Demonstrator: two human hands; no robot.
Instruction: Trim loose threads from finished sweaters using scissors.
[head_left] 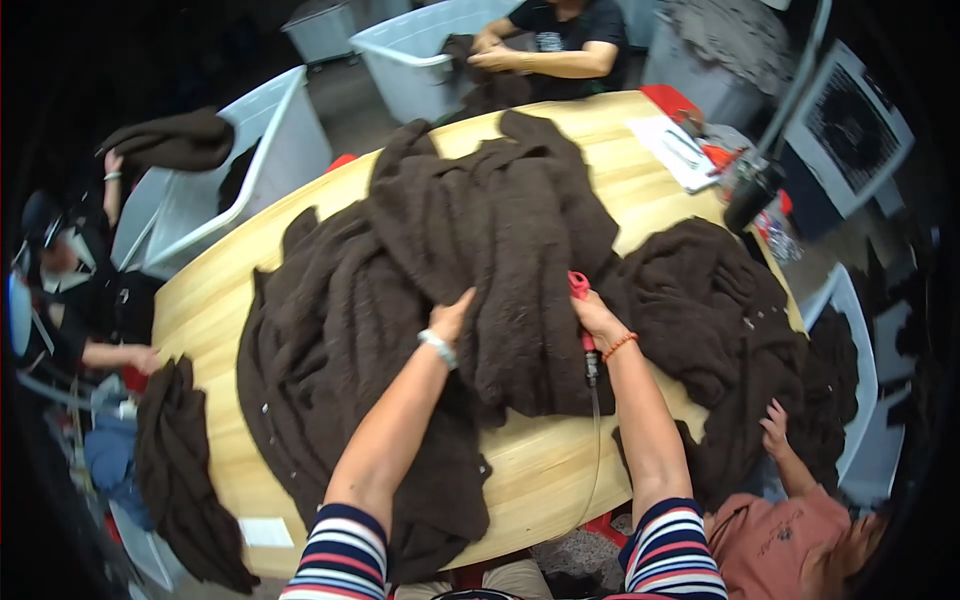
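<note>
A dark brown knit garment (500, 230) lies spread over the middle of the table in front of me, its two sleeves stretching toward the far edge. My left hand (450, 318) grips it at the near left side, the thumb on top and the other fingers hidden in the cloth. In my right hand (598, 318) is a red air gun (588, 337), held upright over the garment's right side. A thin clear hose (594, 450) runs from its lower end toward the table's near edge.
Brown garments are heaped on the left (320, 350) and right (710, 310) of the wooden table (610, 135). Co-workers handle garments at the far side, left and lower right. Pale bins (265, 150) stand around. A lamp (755, 195) and white papers (670, 150) are at the far right.
</note>
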